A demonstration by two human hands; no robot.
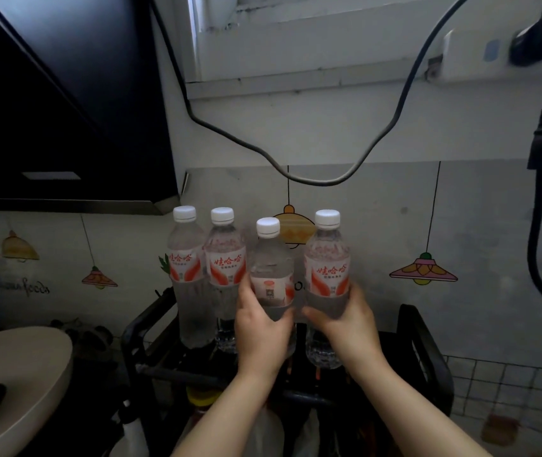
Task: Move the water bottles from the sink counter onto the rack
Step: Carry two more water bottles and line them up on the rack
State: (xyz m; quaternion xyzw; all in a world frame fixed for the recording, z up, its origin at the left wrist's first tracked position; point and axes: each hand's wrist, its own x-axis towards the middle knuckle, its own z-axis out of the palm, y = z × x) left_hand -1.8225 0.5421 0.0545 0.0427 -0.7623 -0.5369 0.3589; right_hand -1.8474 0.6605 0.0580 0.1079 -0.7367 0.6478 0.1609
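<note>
Several clear water bottles with white caps and red-and-white labels stand upright in a row on the top of a black rack. The two on the left stand free, side by side. My left hand is wrapped around the lower half of the third bottle. My right hand grips the fourth bottle below its label. Both held bottles are upright with their bases at the level of the rack's top; I cannot tell whether they rest on it.
A black range hood hangs at the upper left. A grey cable sags just above the bottle caps. A black hose hangs at the right. A beige round lid lies at lower left. Jars and bags sit below the rack.
</note>
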